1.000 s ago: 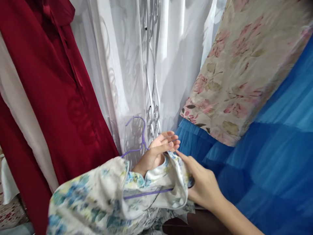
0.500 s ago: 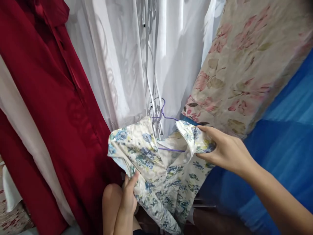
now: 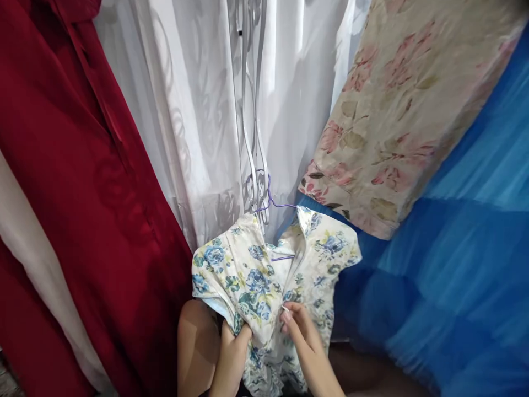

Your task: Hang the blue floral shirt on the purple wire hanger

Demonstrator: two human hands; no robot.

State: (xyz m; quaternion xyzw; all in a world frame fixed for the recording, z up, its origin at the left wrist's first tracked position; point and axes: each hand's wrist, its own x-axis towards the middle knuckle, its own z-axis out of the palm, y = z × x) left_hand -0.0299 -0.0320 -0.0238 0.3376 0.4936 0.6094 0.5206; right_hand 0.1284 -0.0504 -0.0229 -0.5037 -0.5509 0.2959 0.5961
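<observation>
A white dress with blue and yellow flowers (image 3: pixel 258 281) hangs on a purple wire hanger (image 3: pixel 270 201), its shoulders spread over the hanger's arms. My left hand (image 3: pixel 233 350) grips the dress's side below the left sleeve, thumb on top of the cloth. At the bottom of the V neckline, my right hand (image 3: pixel 301 333) pinches the front edge of the dress between thumb and fingertips. A small white bit shows at those fingertips; I cannot make out what it is. The dress's lower part bunches between my forearms.
White metal scrollwork (image 3: pixel 255 132) supports the hanger, with white curtains (image 3: pixel 206 110) behind. A dark red garment (image 3: pixel 95 182) hangs at left. On the right hang a beige cloth with pink flowers (image 3: pixel 384 127) and blue tulle (image 3: pixel 446 264). A bare knee (image 3: pixel 198 336) is beside my left hand.
My right hand has let go of the dress's right shoulder and moved down and left to the neckline's bottom. The right shoulder now lies flat. My left hand keeps its hold, slightly lower.
</observation>
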